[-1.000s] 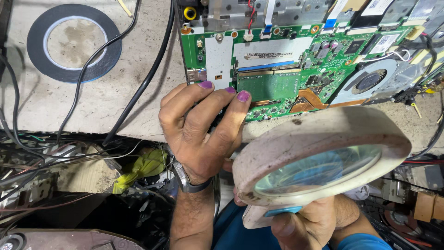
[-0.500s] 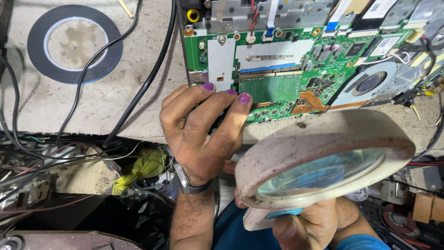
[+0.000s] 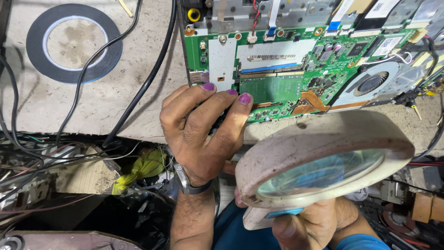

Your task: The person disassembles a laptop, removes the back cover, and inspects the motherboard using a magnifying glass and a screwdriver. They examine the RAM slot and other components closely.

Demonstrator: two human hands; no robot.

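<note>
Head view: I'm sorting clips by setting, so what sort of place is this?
Likely an electronics repair bench: a bare green circuit board with fan, a magnifier in the right hand, tangled cables.

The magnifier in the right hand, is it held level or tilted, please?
Tilted. The magnifier shows its lens as a slanted oval, its rim higher toward the circuit board; the right hand grips its handle from below.

Long white barcode label [image 3: 272, 58] on green circuit board [image 3: 296, 88], above memory slot, black bars on it. Small white square code sticker [image 3: 382, 6] at top edge, right. Second white label [image 3: 387, 45] near fan [image 3: 370, 84]. No packages, signs, screens.
</note>
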